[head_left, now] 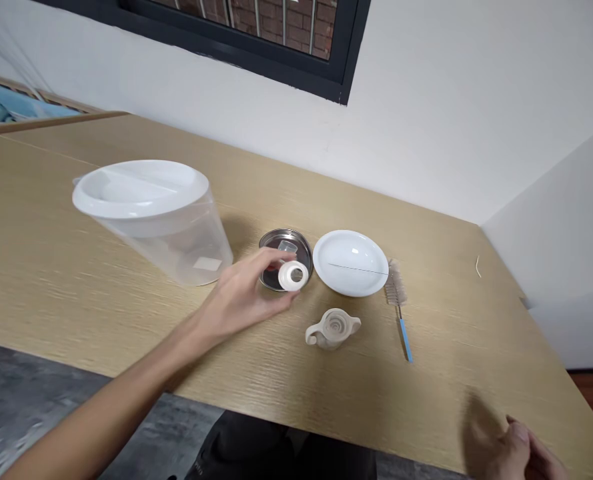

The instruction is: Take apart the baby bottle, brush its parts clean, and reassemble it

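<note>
My left hand (249, 287) pinches a small white screw ring (287, 280) with a round hole between thumb and fingers, just over the front of a shiny round metal dish (303, 240). A small clear plastic piece (287, 247) is in that dish. Close by stands a pale, translucent two-handled cup piece (333, 330) with its round mouth upward. At the lower right edge, partly cut off, my right hand (519, 453) is low over the table with fingers curled and closed; nothing shows in them.
A tall translucent pitcher (176, 240) with a white lid stands to the left. Behind the cup piece is a white oval bowl (351, 253) with a thin line across it. A blue-handled bottle brush (403, 337) lies beside it. A thin pale strip (477, 267) is farther right on the wooden table (436, 400).
</note>
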Demonstrator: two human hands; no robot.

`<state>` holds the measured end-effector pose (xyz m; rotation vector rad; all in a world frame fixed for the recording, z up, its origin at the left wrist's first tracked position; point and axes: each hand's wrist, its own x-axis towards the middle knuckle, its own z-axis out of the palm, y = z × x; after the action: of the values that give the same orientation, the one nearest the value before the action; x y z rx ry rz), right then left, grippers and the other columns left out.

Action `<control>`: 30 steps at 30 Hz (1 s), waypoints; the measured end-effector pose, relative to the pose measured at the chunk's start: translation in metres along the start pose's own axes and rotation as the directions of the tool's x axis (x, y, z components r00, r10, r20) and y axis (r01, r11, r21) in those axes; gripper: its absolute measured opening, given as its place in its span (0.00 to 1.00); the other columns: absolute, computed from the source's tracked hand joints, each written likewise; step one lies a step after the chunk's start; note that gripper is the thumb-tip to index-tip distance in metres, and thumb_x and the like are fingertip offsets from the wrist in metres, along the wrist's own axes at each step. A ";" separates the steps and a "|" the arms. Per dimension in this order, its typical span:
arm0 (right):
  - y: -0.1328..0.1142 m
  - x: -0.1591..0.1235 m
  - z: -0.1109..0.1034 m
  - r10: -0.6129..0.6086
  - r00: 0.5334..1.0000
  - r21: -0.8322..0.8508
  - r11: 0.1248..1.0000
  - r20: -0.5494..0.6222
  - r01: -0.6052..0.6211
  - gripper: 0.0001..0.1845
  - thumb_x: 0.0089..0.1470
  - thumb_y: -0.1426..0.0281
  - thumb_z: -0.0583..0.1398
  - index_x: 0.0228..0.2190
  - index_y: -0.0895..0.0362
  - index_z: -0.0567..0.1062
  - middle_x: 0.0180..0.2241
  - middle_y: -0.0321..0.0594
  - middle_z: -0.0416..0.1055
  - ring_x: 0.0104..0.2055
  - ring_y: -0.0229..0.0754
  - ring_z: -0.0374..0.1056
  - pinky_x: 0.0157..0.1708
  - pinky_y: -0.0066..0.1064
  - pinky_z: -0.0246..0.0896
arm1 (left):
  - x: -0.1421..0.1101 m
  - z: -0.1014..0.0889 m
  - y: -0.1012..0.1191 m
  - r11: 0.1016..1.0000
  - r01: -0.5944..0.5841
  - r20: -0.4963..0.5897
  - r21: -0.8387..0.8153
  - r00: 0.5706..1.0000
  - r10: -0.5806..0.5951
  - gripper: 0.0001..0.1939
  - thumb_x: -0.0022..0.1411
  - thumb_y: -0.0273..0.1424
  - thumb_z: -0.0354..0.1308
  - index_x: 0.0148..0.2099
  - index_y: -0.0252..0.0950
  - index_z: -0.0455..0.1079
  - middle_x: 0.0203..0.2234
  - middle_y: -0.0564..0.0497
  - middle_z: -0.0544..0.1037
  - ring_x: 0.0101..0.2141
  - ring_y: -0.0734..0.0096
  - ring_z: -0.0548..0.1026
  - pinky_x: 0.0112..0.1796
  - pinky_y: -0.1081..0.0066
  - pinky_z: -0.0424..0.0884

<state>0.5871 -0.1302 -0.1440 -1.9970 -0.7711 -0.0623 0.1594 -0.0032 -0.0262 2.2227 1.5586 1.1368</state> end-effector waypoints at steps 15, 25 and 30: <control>-0.130 -0.127 0.021 -0.461 0.316 0.542 0.527 0.829 -0.654 0.34 0.51 0.44 0.65 0.52 0.51 0.71 0.39 0.46 0.76 0.31 0.47 0.74 0.28 0.37 0.71 | -0.092 0.061 0.078 0.836 -0.264 -0.097 -0.481 0.964 0.248 0.32 0.51 0.20 0.69 0.57 0.38 0.65 0.44 0.44 0.79 0.46 0.59 0.76 0.46 0.61 0.76; -0.175 -0.079 0.059 -0.789 0.509 0.668 0.586 0.344 0.458 0.25 0.60 0.70 0.63 0.57 0.50 0.67 0.52 0.45 0.67 0.53 0.46 0.66 0.50 0.38 0.69 | -0.045 0.093 0.039 0.937 0.175 0.091 -0.301 0.984 -0.155 0.39 0.52 0.32 0.70 0.64 0.42 0.58 0.59 0.43 0.68 0.58 0.50 0.68 0.57 0.52 0.69; -0.189 -0.074 0.076 -0.865 0.360 0.661 0.500 0.349 0.560 0.27 0.60 0.70 0.62 0.59 0.53 0.64 0.50 0.46 0.68 0.53 0.46 0.65 0.51 0.37 0.68 | -0.035 0.103 0.035 0.879 0.273 0.249 -0.390 0.951 -0.185 0.23 0.55 0.31 0.66 0.53 0.41 0.69 0.45 0.51 0.79 0.43 0.59 0.78 0.45 0.62 0.75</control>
<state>0.4054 -0.0417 -0.0653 -1.0199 -1.9577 0.2894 0.2496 -0.0219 -0.0942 1.7554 1.3023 1.0201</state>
